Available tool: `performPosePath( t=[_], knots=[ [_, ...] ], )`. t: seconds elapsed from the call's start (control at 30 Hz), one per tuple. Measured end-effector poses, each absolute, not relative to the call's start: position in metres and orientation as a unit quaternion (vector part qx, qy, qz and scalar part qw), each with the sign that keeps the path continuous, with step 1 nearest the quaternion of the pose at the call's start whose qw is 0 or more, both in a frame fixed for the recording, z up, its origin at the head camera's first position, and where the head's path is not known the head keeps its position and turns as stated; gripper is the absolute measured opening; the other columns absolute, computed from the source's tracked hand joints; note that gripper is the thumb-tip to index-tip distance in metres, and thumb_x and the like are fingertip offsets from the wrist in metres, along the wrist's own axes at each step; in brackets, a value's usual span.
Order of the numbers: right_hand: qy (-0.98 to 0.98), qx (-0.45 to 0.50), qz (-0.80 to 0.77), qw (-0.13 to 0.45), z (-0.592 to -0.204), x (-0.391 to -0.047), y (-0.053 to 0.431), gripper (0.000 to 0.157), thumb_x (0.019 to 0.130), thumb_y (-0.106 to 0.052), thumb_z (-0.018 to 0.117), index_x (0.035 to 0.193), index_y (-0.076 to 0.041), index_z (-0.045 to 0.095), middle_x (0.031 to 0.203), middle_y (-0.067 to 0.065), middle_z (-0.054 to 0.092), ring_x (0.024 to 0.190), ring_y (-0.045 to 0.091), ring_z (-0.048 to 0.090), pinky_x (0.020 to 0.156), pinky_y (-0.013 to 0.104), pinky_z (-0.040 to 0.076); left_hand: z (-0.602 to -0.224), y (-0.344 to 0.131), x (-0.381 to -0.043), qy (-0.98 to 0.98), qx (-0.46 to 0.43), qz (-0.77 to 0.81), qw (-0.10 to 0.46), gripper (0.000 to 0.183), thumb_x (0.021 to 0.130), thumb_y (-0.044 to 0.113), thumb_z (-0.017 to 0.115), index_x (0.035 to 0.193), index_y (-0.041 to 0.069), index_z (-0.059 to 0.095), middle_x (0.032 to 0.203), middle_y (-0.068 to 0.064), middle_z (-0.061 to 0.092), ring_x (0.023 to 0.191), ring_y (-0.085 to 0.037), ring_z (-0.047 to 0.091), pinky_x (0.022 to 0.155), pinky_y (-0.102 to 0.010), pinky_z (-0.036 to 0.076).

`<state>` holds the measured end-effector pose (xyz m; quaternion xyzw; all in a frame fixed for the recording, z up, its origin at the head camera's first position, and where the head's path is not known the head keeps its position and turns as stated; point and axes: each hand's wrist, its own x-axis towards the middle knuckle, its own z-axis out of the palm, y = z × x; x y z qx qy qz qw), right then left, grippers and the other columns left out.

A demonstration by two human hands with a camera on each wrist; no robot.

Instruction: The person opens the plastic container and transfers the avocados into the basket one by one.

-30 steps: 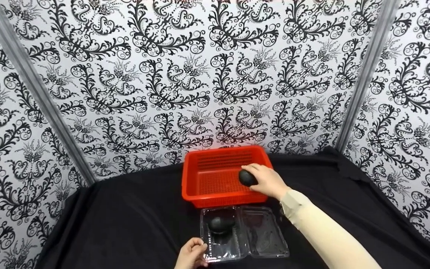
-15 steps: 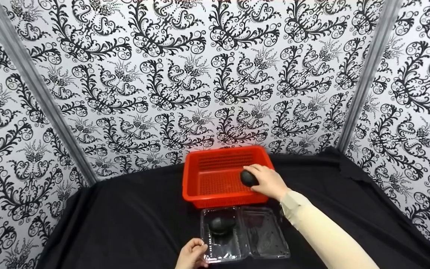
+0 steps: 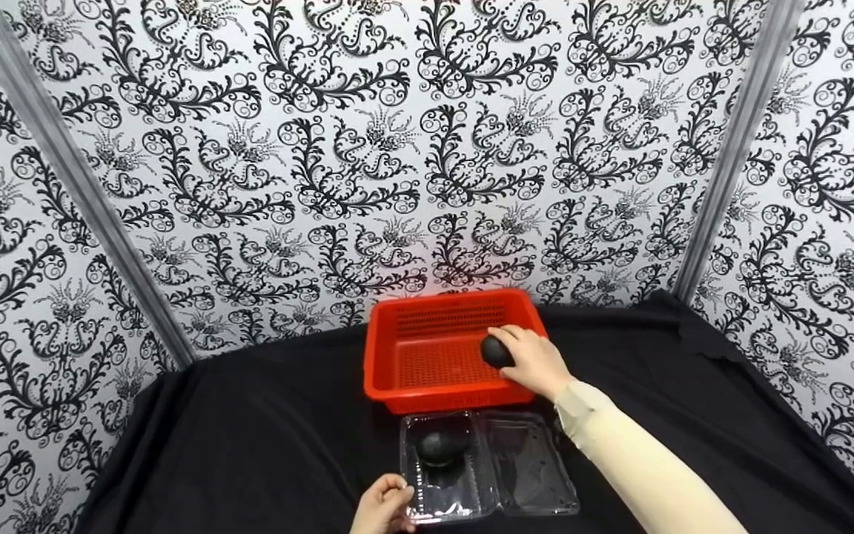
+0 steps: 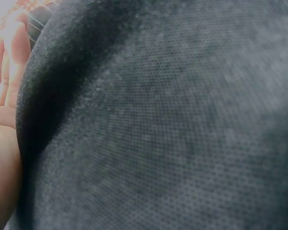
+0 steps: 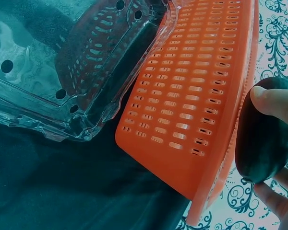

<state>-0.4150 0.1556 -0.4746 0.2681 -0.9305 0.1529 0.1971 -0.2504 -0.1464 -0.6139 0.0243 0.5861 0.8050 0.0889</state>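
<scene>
- Right hand (image 3: pixel 538 363): thumb and fingers curled round one dark egg-shaped object (image 3: pixel 497 353) (smooth skin, small nub at one end in the right wrist view).
- Position of same: over the right-hand side of the red basket (image 3: pixel 457 401), inside the line of the rim; well apart from the left hand.
- Left hand (image 3: pixel 384 506): fingers bent, pinching the near left corner of the clear plastic container (image 3: pixel 460 498) (mostly hidden by dark fabric in the left wrist view).
- Clear plastic container: two halves, spread open side by side; second dark egg-shaped object (image 3: pixel 438 448) in the left half, near the left hand; right half (image 3: pixel 538 467) pierced with round holes.
- Red basket: slotted walls, perforated floor, just beyond the container.
- Pale sleeve (image 3: pixel 642 452): on the right arm.
- Black cloth (image 3: pixel 271 445): beneath basket and container.
- Patterned backdrop (image 3: pixel 368 163): black scrolls on white, with grey strips (image 3: pixel 732 148) (two, slanting).
</scene>
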Motion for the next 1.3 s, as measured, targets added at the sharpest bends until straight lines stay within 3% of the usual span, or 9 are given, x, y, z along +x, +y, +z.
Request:
performPosePath(
  t=[0.07,0.17,0.3,0.7,0.83,0.93,1.03,1.13,1.3],
  knots=[
    [-0.931,0.265,0.153,0.199,-0.474,-0.416,0.156,0.076,0.067,-0.018,0.082,0.138,-0.015,0.053,0.126,0.008,0.058,0.105,0.034,0.059,0.086,0.050,0.050,-0.614,-0.146,-0.252,0.586,0.025,0.806,0.087,0.025,0.088,0.002,0.061,0.096,-0.010,0.041,0.059,0.006,0.040,0.046,-0.007,0.049,0.046,-0.024,0.052],
    [-0.932,0.261,0.151,0.201,-0.473,-0.417,0.156,0.076,0.068,-0.018,0.083,0.137,-0.015,0.053,0.126,0.008,0.058,0.105,0.034,0.059,0.085,0.050,0.050,-0.615,-0.146,-0.254,0.586,0.027,0.806,0.086,0.021,0.088,0.003,0.062,0.093,-0.007,0.043,0.059,0.006,0.039,0.046,-0.007,0.047,0.046,-0.024,0.052],
    [-0.933,0.260,0.153,0.199,-0.472,-0.419,0.155,0.076,0.067,-0.018,0.083,0.137,-0.015,0.053,0.126,0.008,0.058,0.105,0.033,0.059,0.085,0.050,0.050,-0.614,-0.146,-0.256,0.586,0.034,0.805,0.084,0.013,0.088,0.004,0.062,0.089,0.007,0.049,0.058,0.007,0.039,0.046,-0.006,0.046,0.046,-0.023,0.052],
    [-0.938,0.249,0.160,0.181,-0.478,-0.424,0.153,0.075,0.069,-0.019,0.083,0.138,-0.015,0.053,0.128,0.008,0.058,0.106,0.034,0.058,0.086,0.051,0.049,-0.613,-0.147,-0.256,0.602,0.032,0.794,0.077,0.012,0.088,0.003,0.062,0.091,0.007,0.051,0.060,0.007,0.043,0.046,-0.007,0.050,0.046,-0.023,0.052],
    [-0.941,0.237,0.167,0.172,-0.480,-0.424,0.151,0.074,0.071,-0.019,0.084,0.138,-0.016,0.053,0.129,0.008,0.057,0.107,0.035,0.058,0.087,0.052,0.049,-0.614,-0.146,-0.256,0.601,0.042,0.794,0.076,0.014,0.088,0.003,0.061,0.092,-0.002,0.048,0.061,0.004,0.049,0.048,-0.008,0.054,0.047,-0.021,0.051],
    [-0.946,0.229,0.165,0.161,-0.482,-0.425,0.149,0.075,0.071,-0.021,0.084,0.139,-0.018,0.053,0.130,0.007,0.057,0.109,0.034,0.058,0.088,0.051,0.049,-0.615,-0.146,-0.256,0.601,0.044,0.795,0.070,0.028,0.087,0.002,0.062,0.095,-0.014,0.040,0.060,0.005,0.048,0.048,-0.006,0.053,0.047,-0.019,0.050],
    [-0.950,0.222,0.165,0.145,-0.484,-0.426,0.147,0.075,0.071,-0.023,0.084,0.139,-0.018,0.052,0.130,0.007,0.057,0.109,0.033,0.058,0.088,0.050,0.049,-0.615,-0.147,-0.254,0.604,0.038,0.794,0.061,0.038,0.086,0.001,0.061,0.101,-0.020,0.034,0.059,0.007,0.044,0.047,-0.003,0.046,0.046,-0.016,0.046],
    [-0.952,0.216,0.176,0.128,-0.486,-0.428,0.145,0.076,0.070,-0.022,0.085,0.139,-0.017,0.053,0.130,0.008,0.057,0.110,0.033,0.058,0.087,0.050,0.050,-0.616,-0.148,-0.254,0.605,0.026,0.794,0.056,0.027,0.085,0.001,0.062,0.092,-0.015,0.041,0.059,0.008,0.042,0.048,-0.002,0.040,0.046,-0.013,0.039],
    [-0.953,0.204,0.194,0.114,-0.487,-0.429,0.147,0.075,0.068,-0.018,0.086,0.136,-0.016,0.055,0.128,0.009,0.058,0.110,0.032,0.058,0.088,0.050,0.049,-0.618,-0.146,-0.256,0.609,0.015,0.792,0.053,0.012,0.083,0.002,0.064,0.086,0.006,0.052,0.059,0.008,0.041,0.050,-0.002,0.038,0.047,-0.013,0.037]
  ],
)
